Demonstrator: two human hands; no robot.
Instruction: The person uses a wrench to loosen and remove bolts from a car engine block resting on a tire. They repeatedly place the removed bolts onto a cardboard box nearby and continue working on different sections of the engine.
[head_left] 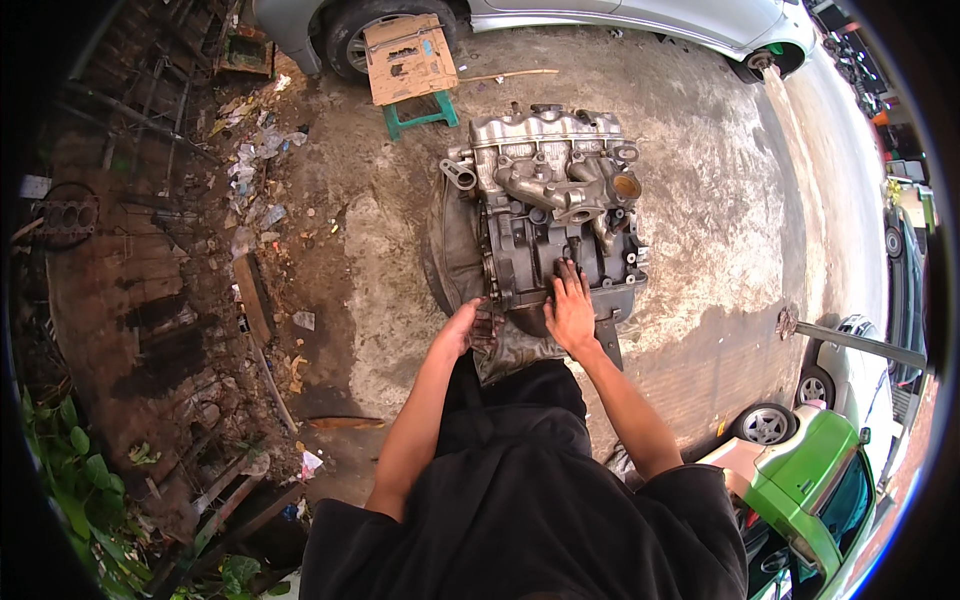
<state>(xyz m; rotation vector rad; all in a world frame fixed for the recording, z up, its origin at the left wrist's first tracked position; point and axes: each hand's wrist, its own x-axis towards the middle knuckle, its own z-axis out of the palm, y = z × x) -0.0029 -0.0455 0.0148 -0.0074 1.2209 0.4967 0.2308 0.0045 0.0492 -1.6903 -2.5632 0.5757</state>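
Observation:
A metal engine with a cast manifold on top stands in the centre, on a rumpled, grimy dark covering. My right hand lies palm down on the lower part of the block, fingers extended and slightly apart, fingertips partly among the dark castings. My left hand is at the block's lower left edge, its dirt-darkened fingers curled against it; their tips are hard to make out.
Behind the engine are a green stool topped with cardboard and a silver car. Litter, wood scraps, metal scrap and plants line the left. A metal post and a green car are on the right.

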